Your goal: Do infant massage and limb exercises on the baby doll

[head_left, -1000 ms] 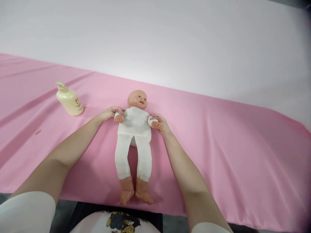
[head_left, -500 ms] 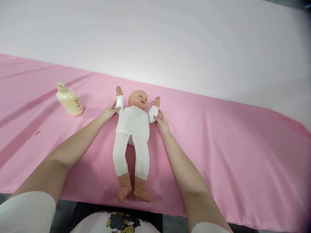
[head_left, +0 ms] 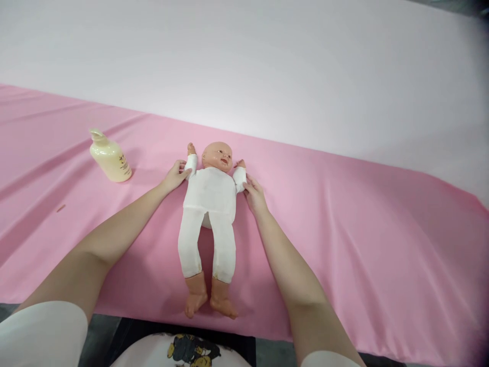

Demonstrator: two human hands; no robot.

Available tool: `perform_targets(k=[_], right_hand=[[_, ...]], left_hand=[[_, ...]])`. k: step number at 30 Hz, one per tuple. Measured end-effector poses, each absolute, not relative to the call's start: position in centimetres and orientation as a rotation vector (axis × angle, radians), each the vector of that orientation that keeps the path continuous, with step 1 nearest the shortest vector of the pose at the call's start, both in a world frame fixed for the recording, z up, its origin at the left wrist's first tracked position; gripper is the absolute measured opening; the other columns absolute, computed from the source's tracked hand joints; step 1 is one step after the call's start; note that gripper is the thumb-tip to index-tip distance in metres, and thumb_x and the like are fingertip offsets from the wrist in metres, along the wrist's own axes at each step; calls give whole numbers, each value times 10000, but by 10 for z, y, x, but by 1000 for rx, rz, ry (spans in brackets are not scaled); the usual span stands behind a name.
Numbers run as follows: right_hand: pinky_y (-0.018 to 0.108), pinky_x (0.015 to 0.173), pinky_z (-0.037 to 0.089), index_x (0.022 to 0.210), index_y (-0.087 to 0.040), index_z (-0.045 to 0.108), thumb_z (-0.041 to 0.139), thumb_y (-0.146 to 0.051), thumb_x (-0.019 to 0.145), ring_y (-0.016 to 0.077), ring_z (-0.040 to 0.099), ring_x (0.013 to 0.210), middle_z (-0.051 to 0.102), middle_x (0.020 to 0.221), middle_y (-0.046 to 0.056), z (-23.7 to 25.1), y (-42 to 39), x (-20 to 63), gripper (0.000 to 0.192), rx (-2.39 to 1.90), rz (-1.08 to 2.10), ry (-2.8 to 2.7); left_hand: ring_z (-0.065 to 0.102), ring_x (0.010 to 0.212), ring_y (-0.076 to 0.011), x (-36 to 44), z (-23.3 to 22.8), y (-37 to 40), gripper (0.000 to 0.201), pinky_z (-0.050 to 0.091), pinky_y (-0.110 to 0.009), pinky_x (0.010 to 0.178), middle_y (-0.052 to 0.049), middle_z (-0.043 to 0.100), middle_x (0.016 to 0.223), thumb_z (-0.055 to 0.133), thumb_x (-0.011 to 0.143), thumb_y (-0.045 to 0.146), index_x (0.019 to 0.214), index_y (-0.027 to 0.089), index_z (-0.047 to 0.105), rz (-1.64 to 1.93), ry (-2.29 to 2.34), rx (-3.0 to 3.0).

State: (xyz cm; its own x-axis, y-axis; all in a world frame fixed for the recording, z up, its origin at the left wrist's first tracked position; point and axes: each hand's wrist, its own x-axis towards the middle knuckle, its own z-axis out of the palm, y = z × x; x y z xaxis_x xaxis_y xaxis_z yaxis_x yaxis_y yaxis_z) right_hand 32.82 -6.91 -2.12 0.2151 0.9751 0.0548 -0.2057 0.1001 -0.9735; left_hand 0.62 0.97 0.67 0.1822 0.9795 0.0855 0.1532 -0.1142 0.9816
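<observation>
A baby doll (head_left: 209,204) in a white suit lies on its back on the pink sheet (head_left: 344,229), head away from me, feet near the front edge. Both of its arms point up beside its head. My left hand (head_left: 174,176) grips the doll's arm on the left at the sleeve. My right hand (head_left: 253,195) grips the doll's other arm at the sleeve.
A cream lotion bottle (head_left: 109,157) lies tilted on the sheet to the left of the doll. A small brown speck (head_left: 60,208) rests on the sheet at the left. Behind the pink sheet stretches a pale surface (head_left: 267,66).
The doll's arms went from down at its sides to raised beside its head, then lowered slightly. My hands moved up with them and stayed on the sleeves.
</observation>
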Motion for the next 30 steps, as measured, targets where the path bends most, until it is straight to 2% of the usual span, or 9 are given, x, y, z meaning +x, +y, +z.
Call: perform_targets(k=[3, 5, 10, 14, 17, 20, 22, 26, 30], right_hand=[[485, 1122, 496, 1306, -295, 606, 813, -315, 635, 281, 622, 1303, 687, 1375, 46, -16, -70, 329, 703, -1033, 1129, -966], [488, 1118, 496, 1259, -298, 635, 809, -284, 622, 279, 637, 1273, 705, 1343, 36, -13, -72, 330, 660, -1003, 1130, -953], [497, 1043, 534, 900, -289, 719, 805, -225, 575, 273, 711, 1060, 793, 1021, 4, -10, -78, 330, 342, -962, 1161, -948], [455, 1076, 518, 658, -280, 668, 804, -218, 562, 263, 673, 1188, 777, 941, -13, -13, -80, 330, 178, -952, 1186, -1011], [433, 1046, 532, 732, -282, 693, 822, -272, 584, 250, 682, 1158, 775, 1001, -4, -14, -79, 328, 197, -967, 1176, -1012], [434, 968, 558, 893, -278, 698, 848, -395, 616, 249, 710, 1031, 777, 1032, 18, -14, -76, 325, 336, -993, 1134, -999], [426, 940, 560, 911, -268, 678, 846, -471, 647, 239, 715, 960, 775, 957, 16, -15, -74, 324, 373, -1018, 1109, -991], [379, 822, 572, 818, -247, 634, 817, -583, 693, 203, 687, 793, 721, 770, -11, -18, -73, 324, 402, -1113, 1073, -946], [323, 743, 556, 846, -254, 588, 758, -624, 760, 165, 647, 736, 656, 729, -42, -23, -72, 329, 417, -1168, 1004, -1044]], left_hand=[[663, 964, -217, 1, 10, 13, 558, 512, -389, 905, -73, 671, 1090, 761, 695, 359, 1175, 201, 523, 1032, 884, 1319], [683, 1007, -238, -3, 15, 13, 599, 525, -395, 917, -87, 695, 1129, 793, 638, 302, 1182, 204, 563, 997, 750, 1222], [715, 969, -248, -11, 20, 12, 499, 562, -385, 876, -75, 753, 1062, 815, 534, 132, 1014, 203, 699, 890, 608, 1215], [714, 922, -246, -11, 13, 11, 344, 566, -377, 810, -66, 754, 986, 795, 506, 113, 828, 187, 699, 795, 593, 1330], [717, 918, -247, -7, 13, 8, 414, 560, -374, 815, -75, 746, 998, 832, 538, 179, 929, 178, 694, 823, 614, 1346], [715, 921, -226, -2, 16, 6, 520, 557, -363, 841, -64, 730, 1001, 865, 587, 263, 1040, 182, 623, 969, 672, 1284], [706, 866, -192, 2, 16, 7, 543, 556, -352, 820, -35, 709, 956, 863, 622, 308, 1050, 198, 546, 1071, 752, 1211], [652, 738, -151, 5, 9, 11, 584, 530, -317, 721, 6, 660, 880, 825, 674, 397, 1091, 229, 452, 1135, 921, 1195], [634, 826, -157, 5, 7, 9, 614, 525, -320, 778, -47, 650, 1132, 758, 751, 428, 1272, 264, 477, 1165, 1066, 1450]])
